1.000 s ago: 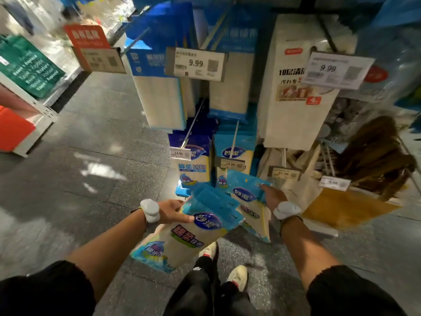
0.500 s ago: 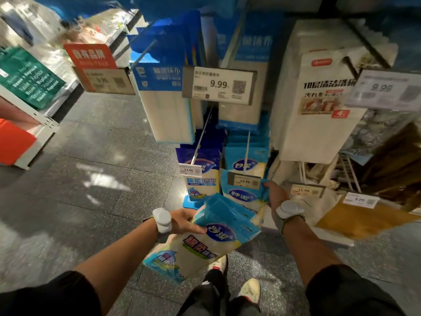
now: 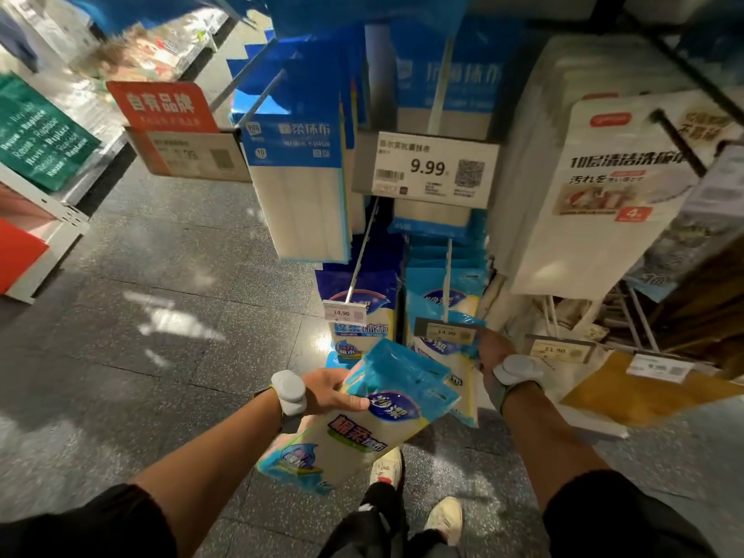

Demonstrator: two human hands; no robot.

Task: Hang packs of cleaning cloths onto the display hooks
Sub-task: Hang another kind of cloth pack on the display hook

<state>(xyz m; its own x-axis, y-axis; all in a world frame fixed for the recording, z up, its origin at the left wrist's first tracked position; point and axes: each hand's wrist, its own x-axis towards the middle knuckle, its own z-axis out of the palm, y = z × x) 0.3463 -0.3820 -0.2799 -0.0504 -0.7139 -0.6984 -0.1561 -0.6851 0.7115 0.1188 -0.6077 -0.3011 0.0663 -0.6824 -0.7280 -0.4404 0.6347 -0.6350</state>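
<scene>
Blue-and-white packs of cleaning cloths (image 3: 374,420) lie tilted in the person's left hand (image 3: 328,390), with the thumb curled over the top face and the fingers underneath. Just beyond those fingertips, 1 more pack (image 3: 441,350) sits at the display hook (image 3: 448,275), under its 14.90 price tag (image 3: 447,332). The right hand (image 3: 493,350) touches that pack's right edge. Its fingertips are hidden behind the pack, so its grip cannot be told.

The right hand (image 3: 493,351) and its pack (image 3: 437,350), lower a second ago, now up at the 14.90 hook (image 3: 447,275).
</scene>
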